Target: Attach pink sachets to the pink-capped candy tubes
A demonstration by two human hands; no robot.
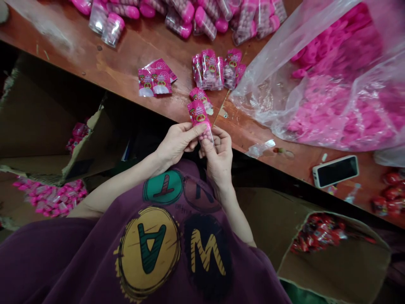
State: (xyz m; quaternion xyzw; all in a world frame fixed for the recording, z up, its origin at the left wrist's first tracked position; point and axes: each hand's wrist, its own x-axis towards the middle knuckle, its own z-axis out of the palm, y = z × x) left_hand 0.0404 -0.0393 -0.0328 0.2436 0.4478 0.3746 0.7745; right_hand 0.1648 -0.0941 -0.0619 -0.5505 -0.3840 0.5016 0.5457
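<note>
Between my two hands, at the table's near edge, is a small clear container of pink candy balls (206, 136) with a pink printed label sleeve (198, 112) around its far part. My left hand (179, 141) pinches it from the left, thumb on top. From the right, my right hand (220, 154) grips its near end between thumb and fingers. Another pink-labelled piece (202, 98) lies just beyond, partly hidden. Several labelled containers (209, 69) lie grouped farther back. Flat pink label sleeves (155, 78) rest on the table to the left.
Unlabelled candy containers (205, 21) line the back of the wooden table (107, 63). A clear bag of pink pieces (335, 97) covers the right, near a phone (336, 171). Cardboard boxes (47, 109) (341, 270) stand below, with pink items (57, 196) and red packets (318, 232).
</note>
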